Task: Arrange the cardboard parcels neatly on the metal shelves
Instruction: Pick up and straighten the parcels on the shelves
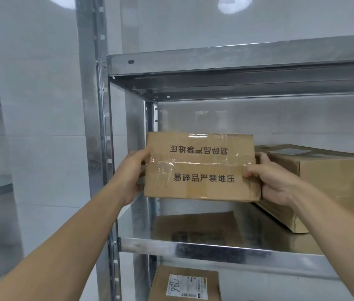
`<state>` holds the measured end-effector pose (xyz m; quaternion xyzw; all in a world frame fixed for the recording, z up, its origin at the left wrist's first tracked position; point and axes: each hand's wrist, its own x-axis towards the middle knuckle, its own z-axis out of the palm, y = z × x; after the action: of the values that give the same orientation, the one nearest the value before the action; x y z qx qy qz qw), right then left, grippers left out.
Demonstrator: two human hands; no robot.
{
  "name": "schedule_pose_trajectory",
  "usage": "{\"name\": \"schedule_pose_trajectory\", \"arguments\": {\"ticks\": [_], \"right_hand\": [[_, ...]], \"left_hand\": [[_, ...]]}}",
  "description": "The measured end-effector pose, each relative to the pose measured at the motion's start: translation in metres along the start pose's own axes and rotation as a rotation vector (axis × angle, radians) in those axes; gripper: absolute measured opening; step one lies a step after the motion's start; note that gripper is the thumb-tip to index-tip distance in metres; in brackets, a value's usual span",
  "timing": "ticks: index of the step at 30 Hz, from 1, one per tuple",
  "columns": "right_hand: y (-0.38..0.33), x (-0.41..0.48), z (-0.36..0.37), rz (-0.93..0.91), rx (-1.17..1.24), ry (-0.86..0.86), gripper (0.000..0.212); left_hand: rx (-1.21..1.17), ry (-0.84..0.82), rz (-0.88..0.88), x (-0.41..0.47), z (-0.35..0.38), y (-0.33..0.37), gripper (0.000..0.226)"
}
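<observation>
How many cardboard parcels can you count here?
3: the held parcel between left hand and right hand; a larger parcel on the shelf at right; a labelled parcel below. Others may be hidden.

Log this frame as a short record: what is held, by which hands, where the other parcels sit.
held: taped parcel, printed face toward camera, above the shelf surface
left hand: grips its left edge
right hand: grips its right edge
middle shelf: larger box at right
level below: labelled parcel
stage: held parcel not yet set down
</observation>
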<state>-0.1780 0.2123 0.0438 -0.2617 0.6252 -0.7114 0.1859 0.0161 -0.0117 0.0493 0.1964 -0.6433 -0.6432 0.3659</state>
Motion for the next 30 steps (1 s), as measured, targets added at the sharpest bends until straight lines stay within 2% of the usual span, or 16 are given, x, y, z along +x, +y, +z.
{"name": "schedule_pose_trajectory", "arguments": {"ticks": [3,10,12,16,18,24,27,28,30], "right_hand": [[0.012,0.003,0.000,0.025,0.031,0.053,0.069],[0.040,0.012,0.001,-0.001,-0.052,0.133,0.079],[0.042,0.014,0.003,-0.017,-0.067,0.137,0.077],[0.047,0.017,0.001,-0.034,-0.107,0.141,0.079],[0.049,0.019,-0.002,-0.035,-0.129,0.148,0.082],[0.053,0.024,-0.002,-0.044,-0.177,0.168,0.078],[0.056,0.029,-0.003,-0.046,-0.201,0.178,0.072],[0.058,0.032,-0.005,-0.045,-0.217,0.180,0.069],[0.063,0.038,-0.008,-0.037,-0.262,0.182,0.064]], "left_hand": [[-0.032,0.028,0.052,0.003,-0.003,-0.008,0.035],[0.036,0.070,0.105,0.006,-0.001,-0.027,0.012],[0.040,0.079,0.077,0.007,-0.002,-0.033,0.012],[-0.027,0.105,-0.020,0.008,-0.005,-0.040,0.045],[-0.059,0.108,-0.062,0.005,-0.005,-0.041,0.051],[-0.075,0.054,-0.130,0.004,-0.001,-0.044,0.055],[-0.077,0.023,-0.161,0.006,-0.001,-0.052,0.031],[-0.091,0.021,-0.177,0.007,-0.001,-0.054,0.029],[-0.070,0.032,-0.201,0.011,-0.004,-0.059,0.042]]}}
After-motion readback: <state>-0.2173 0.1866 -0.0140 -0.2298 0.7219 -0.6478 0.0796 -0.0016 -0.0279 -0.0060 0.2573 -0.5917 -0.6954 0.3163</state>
